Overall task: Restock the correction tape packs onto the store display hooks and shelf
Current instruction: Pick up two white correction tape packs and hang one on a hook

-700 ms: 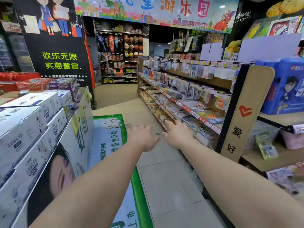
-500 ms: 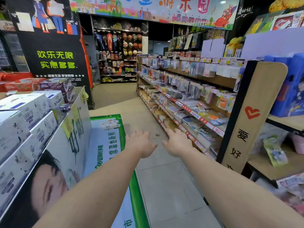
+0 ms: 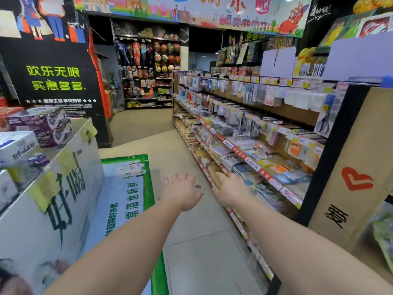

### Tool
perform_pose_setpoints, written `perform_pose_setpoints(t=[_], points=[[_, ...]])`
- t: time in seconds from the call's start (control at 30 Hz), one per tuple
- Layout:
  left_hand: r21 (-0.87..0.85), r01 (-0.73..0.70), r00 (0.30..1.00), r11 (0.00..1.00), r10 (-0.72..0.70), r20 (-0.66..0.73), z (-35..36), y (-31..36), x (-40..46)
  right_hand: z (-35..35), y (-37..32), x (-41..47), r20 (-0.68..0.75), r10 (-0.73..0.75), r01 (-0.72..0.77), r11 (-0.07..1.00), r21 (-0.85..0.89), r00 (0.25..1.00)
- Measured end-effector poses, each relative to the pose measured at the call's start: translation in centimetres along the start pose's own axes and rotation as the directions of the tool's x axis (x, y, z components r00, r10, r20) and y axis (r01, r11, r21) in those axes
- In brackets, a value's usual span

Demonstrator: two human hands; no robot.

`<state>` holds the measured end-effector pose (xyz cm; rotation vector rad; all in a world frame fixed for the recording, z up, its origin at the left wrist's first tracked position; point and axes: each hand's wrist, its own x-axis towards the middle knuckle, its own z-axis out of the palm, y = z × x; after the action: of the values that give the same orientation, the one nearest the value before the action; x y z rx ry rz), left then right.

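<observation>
Both my arms stretch forward over the aisle floor. My left hand is open, palm down, with nothing in it. My right hand is open too, fingers spread, close to the lower front edge of the stationery shelf unit on the right. That unit carries hooks with hanging blister packs above and flat goods on the shelves below. I cannot pick out correction tape packs among the blurred goods.
A white display stand with stacked boxes borders the aisle on the left. A green and white floor poster lies beside it. A wooden end panel with a red heart stands at the right. Sports goods shelves close the aisle's far end.
The view has moved forward and turned right along the aisle; the left stand slid back and the shelf unit came closer. Both hands stay open and outstretched.
</observation>
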<state>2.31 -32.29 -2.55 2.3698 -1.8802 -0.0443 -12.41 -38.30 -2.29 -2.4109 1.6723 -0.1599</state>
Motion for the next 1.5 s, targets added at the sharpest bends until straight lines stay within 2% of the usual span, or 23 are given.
perform_pose_setpoints(t=[0.27,0.5,0.73,1.07,1.33,1.5], points=[[0.002,0.007,1.000,1.000,-0.007,0.000,2.0,-4.4,15.6,1.3,-1.5,16.1,0.020,0.008,-0.007,0.999,-0.034,1.000],[0.023,-0.048,0.998,0.999,0.049,-0.034,0.4,-9.5,32.3,1.2,-3.1,31.9,-0.006,0.076,-0.076,0.997,-0.003,0.997],[0.035,-0.085,0.996,0.996,0.084,0.015,2.2,-10.3,45.9,2.1,-2.3,45.1,-0.006,0.119,-0.118,0.992,0.039,0.993],[0.042,-0.033,0.998,0.999,0.031,0.046,6.1,-10.5,69.2,3.1,2.6,68.1,0.044,0.093,-0.093,0.996,-0.004,0.995],[0.012,0.005,0.999,1.000,-0.005,0.051,8.2,-12.5,84.4,3.9,3.3,84.8,0.104,0.066,-0.065,0.998,-0.016,0.992],[0.016,-0.053,0.995,0.998,0.052,0.086,9.9,-13.8,93.9,4.7,3.8,93.0,0.107,0.106,-0.108,0.994,0.017,0.989]])
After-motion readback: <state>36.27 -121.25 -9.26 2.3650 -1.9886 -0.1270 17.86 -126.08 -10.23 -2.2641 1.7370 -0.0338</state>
